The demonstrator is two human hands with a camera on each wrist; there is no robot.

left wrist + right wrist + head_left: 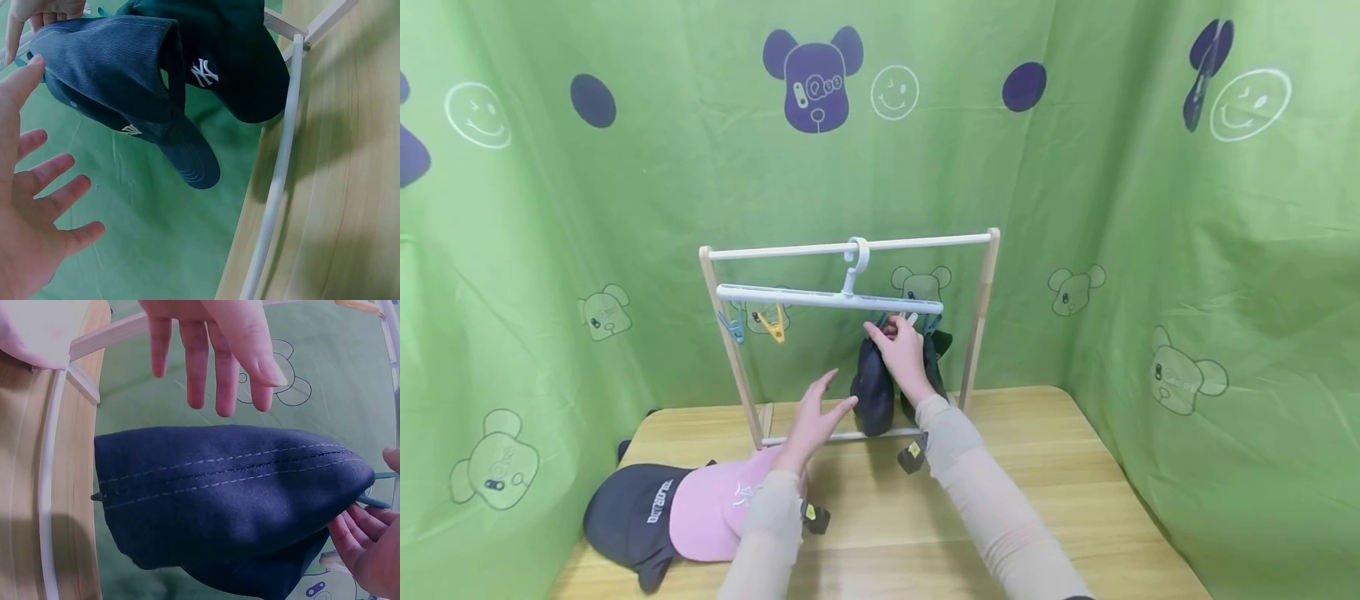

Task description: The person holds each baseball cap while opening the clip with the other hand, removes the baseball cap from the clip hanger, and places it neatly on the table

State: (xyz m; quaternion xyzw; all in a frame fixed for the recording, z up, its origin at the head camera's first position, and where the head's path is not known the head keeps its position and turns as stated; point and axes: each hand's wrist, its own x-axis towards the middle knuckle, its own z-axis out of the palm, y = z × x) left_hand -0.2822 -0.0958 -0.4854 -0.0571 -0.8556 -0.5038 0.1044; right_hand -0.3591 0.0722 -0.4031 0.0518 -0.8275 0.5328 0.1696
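Observation:
A navy cap [872, 396] hangs crown-up from a teal clip [375, 499] under the pale blue hanger [790, 296]. My right hand [906, 357] is at the crown's top, fingertips against the cloth beside the clip; in the right wrist view its thumb stands apart from the clip. My left hand [811, 421] is spread to the left of the cap, fingers straight, holding nothing. Behind the navy cap hangs a dark green cap [240, 81] with a white NY logo, partly hidden by my right hand in the head view.
The hanger hooks over the top bar of a wooden rack [983, 308]. A blue clip [732, 327] and a yellow clip [772, 323] dangle at its left end. A black cap [625, 508] and a pink cap [703, 517] lie on the table [1060, 467] at left. Green curtains surround it.

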